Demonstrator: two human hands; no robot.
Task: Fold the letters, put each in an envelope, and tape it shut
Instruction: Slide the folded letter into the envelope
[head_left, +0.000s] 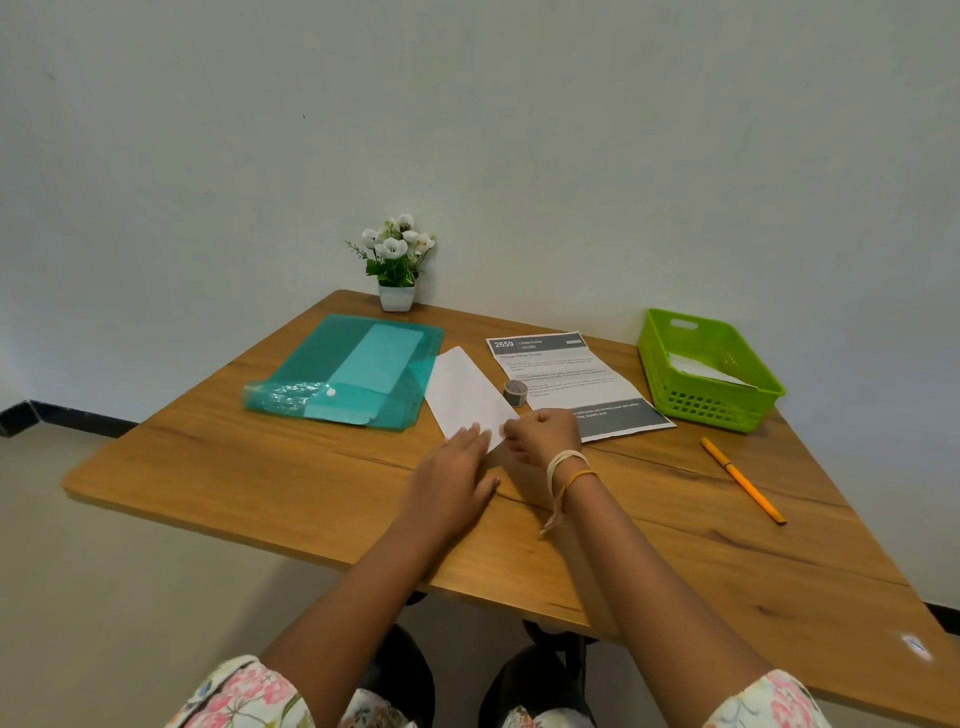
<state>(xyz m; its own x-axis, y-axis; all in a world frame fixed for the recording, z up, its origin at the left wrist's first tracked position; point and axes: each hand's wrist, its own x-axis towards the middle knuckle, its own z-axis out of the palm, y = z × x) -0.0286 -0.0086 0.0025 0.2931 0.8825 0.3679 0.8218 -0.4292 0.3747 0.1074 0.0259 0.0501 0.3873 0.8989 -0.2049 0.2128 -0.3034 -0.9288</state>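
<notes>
- Teal plastic folder (358, 371) lies open at the left of the wooden table (260, 467), with a paler sheet inside it.
- Small white pot of white flowers (397, 265) stands at the far edge, against the wall.
- White folded letter (465, 392) lies slantwise just right of the folder, its near end under both hands.
- Left hand (452, 478) rests flat on the letter's near corner, fingers straight and together.
- Right hand (543, 434), fingers curled, pinches the letter's near edge; string bands circle the wrist.
- Tape roll (515, 392) sits on a printed sheet (566, 374).
- Green basket (706, 369) holds white paper.
- Orange pen (743, 480) lies nearer, well apart.
</notes>
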